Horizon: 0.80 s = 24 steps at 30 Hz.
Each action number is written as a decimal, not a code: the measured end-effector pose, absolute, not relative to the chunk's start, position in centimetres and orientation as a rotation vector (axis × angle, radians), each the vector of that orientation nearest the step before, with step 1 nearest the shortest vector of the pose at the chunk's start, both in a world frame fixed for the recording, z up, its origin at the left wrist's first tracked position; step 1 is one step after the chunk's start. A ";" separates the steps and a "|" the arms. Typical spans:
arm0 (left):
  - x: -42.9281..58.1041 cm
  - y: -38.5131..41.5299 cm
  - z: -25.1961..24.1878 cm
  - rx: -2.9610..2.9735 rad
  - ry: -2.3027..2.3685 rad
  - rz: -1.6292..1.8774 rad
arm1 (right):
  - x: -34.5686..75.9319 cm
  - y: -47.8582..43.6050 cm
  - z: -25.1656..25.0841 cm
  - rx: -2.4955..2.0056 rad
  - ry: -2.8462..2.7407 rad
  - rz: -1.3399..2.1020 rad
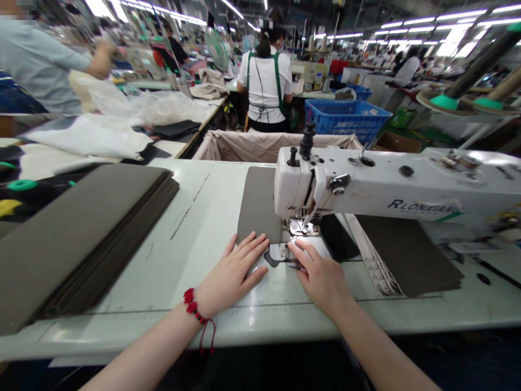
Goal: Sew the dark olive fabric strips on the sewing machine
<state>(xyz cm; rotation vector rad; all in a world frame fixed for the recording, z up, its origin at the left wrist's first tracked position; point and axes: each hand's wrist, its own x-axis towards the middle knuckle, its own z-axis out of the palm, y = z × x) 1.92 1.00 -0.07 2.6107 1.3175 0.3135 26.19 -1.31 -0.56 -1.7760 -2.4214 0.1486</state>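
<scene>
A flat dark grey panel [259,203] lies on the sewing machine's table, its right edge running under the machine head. My left hand [238,269] rests flat with fingers spread, fingertips on the panel's near edge. My right hand [321,274] is just in front of the presser foot [302,227], index fingertip by the lit needle plate. Under its curled fingers pokes a small pointed metal tool [296,266]; the palm hides the rest. Between my hands sits a metal guide with a black curved lever [272,259].
A tall stack of grey panels [101,217] stands at left. Right of the needle are a black phone [340,239] and more grey pieces with pale edges [407,258]. Beyond the table are a cloth-lined bin [244,146], a blue basket [345,117] and a seated co-worker [264,81].
</scene>
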 end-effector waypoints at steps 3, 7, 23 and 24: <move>2.0 1.0 -0.1 2.630 1.324 0.300 | 26.2 -1.3 -0.6 -1.779 -2.419 0.143; 2.1 1.0 -0.3 2.649 1.324 0.315 | 26.2 -1.3 -0.6 -1.789 -2.419 0.144; 2.2 1.0 -0.4 2.664 1.345 0.269 | 26.2 -1.3 -0.5 -1.762 -2.391 0.182; 2.2 1.0 -0.4 2.666 1.346 0.282 | 26.2 -1.3 -0.5 -1.759 -2.388 0.187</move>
